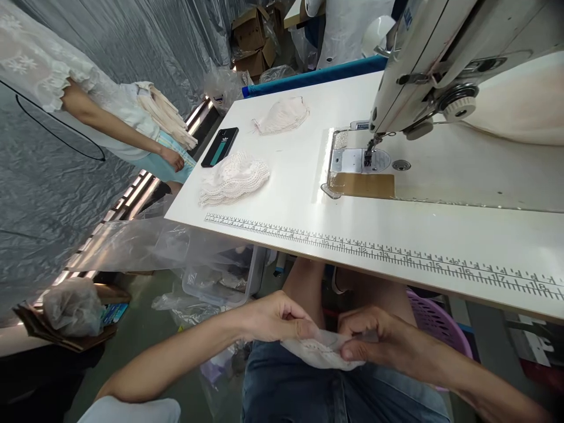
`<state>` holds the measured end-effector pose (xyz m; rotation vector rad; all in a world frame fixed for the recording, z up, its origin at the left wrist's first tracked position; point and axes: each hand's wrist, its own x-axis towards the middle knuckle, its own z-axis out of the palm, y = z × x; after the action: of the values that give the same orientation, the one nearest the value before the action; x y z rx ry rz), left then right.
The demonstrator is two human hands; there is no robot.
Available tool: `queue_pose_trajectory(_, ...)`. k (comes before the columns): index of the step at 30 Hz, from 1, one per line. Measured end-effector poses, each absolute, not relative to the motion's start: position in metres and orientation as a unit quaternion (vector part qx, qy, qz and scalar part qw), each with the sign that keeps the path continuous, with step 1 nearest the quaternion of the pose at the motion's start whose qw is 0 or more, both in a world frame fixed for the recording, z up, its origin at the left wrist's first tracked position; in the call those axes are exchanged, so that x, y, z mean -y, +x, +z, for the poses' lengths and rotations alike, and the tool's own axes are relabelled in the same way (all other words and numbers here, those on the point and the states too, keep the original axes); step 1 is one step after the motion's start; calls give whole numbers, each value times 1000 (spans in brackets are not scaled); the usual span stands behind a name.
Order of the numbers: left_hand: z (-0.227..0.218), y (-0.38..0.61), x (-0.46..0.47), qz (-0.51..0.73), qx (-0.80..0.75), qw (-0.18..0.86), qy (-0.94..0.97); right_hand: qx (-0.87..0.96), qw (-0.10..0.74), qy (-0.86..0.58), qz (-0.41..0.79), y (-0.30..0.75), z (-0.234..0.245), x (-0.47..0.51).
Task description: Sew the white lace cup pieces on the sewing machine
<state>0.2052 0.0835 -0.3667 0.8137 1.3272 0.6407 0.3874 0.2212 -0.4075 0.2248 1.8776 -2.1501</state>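
Over my lap, a small piece of white lacy fabric [324, 351] is stretched between my two hands. My left hand [286, 320] pinches its left end between thumb and fingers. At the other end my right hand [368, 335] grips the cloth the same way. Above them on the white table, a stack of white lace pieces [235, 178] lies near the left edge, and a single lace piece [283, 115] rests farther back. The sewing machine [423, 76] stands at the right, its needle and presser foot [369, 154] over the metal plate.
A phone [220, 147] lies by the stack. Along the table's front edge [379, 252] runs a printed ruler. Below are a clear plastic bin [220, 273] and a purple basket [440, 320]. Another person [127, 117] stands beyond the table's left end. Cardboard boxes [253, 41] sit at the back.
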Motion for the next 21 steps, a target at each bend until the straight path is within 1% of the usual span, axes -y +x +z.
queue_pose_trajectory(3,-366,206,-87,275,-577,673,373,-655,139,72,-739,388,-410,-221)
queue_pose_trajectory(8,-371,209,-91,241,-560,716,339,-658,138,68,-737,388,-414,-221)
queue_pose_trajectory(15,-379,210,-91,239,-580,708,325,-661,145,52,-735,391,-414,-224)
queue_pose_trajectory(21,-373,205,-91,238,-573,721,308,-663,163,52,-728,396,-413,-228)
